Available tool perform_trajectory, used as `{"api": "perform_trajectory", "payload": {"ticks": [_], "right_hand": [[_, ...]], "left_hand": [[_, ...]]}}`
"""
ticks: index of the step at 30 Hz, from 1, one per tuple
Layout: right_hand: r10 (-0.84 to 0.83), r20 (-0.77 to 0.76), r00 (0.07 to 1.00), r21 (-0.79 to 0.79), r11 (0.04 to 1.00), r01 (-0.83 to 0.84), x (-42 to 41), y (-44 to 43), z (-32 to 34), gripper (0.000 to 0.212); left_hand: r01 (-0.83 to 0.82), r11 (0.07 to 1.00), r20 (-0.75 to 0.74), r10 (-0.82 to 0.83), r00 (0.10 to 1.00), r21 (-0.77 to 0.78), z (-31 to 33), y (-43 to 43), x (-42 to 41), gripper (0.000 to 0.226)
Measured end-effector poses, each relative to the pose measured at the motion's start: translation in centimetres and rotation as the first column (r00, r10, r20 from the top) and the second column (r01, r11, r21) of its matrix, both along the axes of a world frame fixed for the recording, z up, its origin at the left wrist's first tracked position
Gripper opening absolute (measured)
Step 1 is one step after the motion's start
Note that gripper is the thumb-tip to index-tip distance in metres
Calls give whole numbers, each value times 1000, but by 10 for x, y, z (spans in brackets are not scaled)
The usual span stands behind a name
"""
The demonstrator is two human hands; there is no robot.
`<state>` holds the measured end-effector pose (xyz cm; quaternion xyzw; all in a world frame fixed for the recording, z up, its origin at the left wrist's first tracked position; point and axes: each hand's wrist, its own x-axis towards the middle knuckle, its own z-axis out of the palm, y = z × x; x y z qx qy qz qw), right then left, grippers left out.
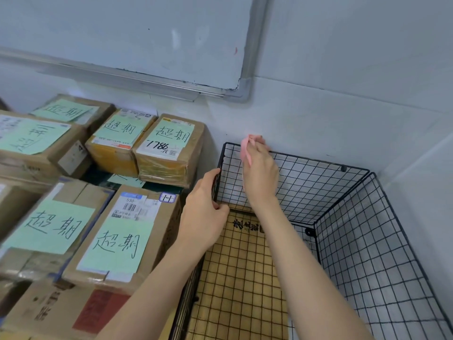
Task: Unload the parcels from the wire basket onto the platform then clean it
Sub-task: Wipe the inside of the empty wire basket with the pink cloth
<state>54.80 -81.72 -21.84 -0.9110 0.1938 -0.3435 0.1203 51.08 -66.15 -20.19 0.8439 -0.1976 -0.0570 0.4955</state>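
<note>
Forearms, both bare, come up from the lower edge toward the wire basket [367, 217], which stands open-topped in the corner of the room. Nearer than the fingers and below them, a tan sheet [235, 278] with black printed characters lies across the basket floor under the black grid.

The left hand [203, 212] is at the basket's left panel, close to the far left corner. Its fingers [212, 179] are curled over the panel's top wire and the thumb closes in lower down, so the hand clamps the panel.

Just right of those fingers and a little farther off, the right hand [259, 175] is raised against the back panel. Its fingers are bunched together round a pink cloth [245, 149] and hold it at the back panel's top wire, near that same corner. A strip of the cloth hangs down the hand's left side.

Left of the left hand's fingers, outside the basket, the parcels [122, 241] are stacked. They are brown cartons, most bearing green paper notes [51, 227] with handwritten black characters. The nearest lie just beside the left wrist, and others sit beyond the fingertips, against the wall [343, 106]. What they rest on is mostly hidden.

Above and beyond the right hand's fingers, up to the left, a whiteboard [122, 33] hangs on that wall.
</note>
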Motion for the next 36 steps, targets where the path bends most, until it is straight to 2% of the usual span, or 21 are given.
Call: {"api": "perform_trajectory", "payload": {"ticks": [3, 6, 8, 10, 13, 16, 20, 23, 30, 34, 36], "right_hand": [[-88, 24, 996, 75, 993, 86, 11, 14, -1, 30], [32, 48, 998, 89, 995, -36, 24, 31, 1, 28], [69, -17, 997, 25, 997, -69, 21, 26, 4, 29], [9, -90, 996, -26, 1000, -11, 13, 13, 7, 28], [-148, -128, 981, -21, 989, 147, 9, 1, 10, 28], [-184, -154, 971, -33, 983, 181, 20, 8, 9, 16], [-62, -183, 981, -52, 997, 53, 30, 11, 11, 13], [9, -225, 974, -124, 992, -38, 32, 8, 17, 11], [-124, -362, 924, -232, 972, 39, 19, -11, 36, 13], [-71, -446, 892, -202, 979, -23, 36, 7, 41, 25], [-27, -452, 891, -182, 981, -63, 39, 8, 42, 21]], "left_hand": [[1, 1000, 7, -1, 1000, -2, -1, -2, 1, 77], [7, 1000, 14, -7, 1000, -9, -2, -2, 2, 74], [5, 1000, 15, -5, 1000, -8, -1, 0, 1, 74], [6, 1000, 8, -6, 1000, -11, -1, 1, 0, 76], [7, 1000, -2, -7, 1000, -10, 1, 1, -1, 78], [5, 1000, 0, -5, 1000, -8, 0, 0, 0, 78], [19, 1000, 9, -19, 1000, 5, 0, -5, -1, 81], [20, 999, 18, -20, 1000, 28, 2, -4, -1, 82], [36, 998, -2, -36, 999, 49, 5, 1, -4, 84], [40, 999, -10, -40, 999, 25, 3, -2, -2, 87], [38, 999, -4, -38, 999, 29, 3, -3, -1, 87]]}}
